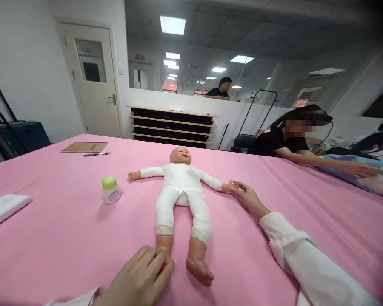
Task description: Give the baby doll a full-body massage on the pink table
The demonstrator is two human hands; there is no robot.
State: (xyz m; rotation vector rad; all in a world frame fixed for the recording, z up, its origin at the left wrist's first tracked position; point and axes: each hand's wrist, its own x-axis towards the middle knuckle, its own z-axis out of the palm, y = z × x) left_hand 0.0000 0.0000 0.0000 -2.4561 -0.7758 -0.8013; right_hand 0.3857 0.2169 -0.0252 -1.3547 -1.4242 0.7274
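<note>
On my feed the baby doll [181,191] lies on its back on a pink tablecloth [51,238], long axis running away from me, head far, feet near. My left hand [140,276] has its fingers [161,264] curled over its vinyl lower leg, while my right hand [249,197] stays open, fingertips [238,186] touching its small hand [230,186]. The torso looks padded white cloth.

On the pink-covered counter [57,238] stand a small jar with a green lid [110,190], and farther off lie a brown notebook [84,147] and a black pen [97,154]; a flat white object [4,209] sits at the left edge. Across the counter, a co-worker in a black shirt [282,142] leans in, one arm stretched out. Behind are a white door [92,80], a dark wheeled case [19,138] and a slatted black rack [172,127].
</note>
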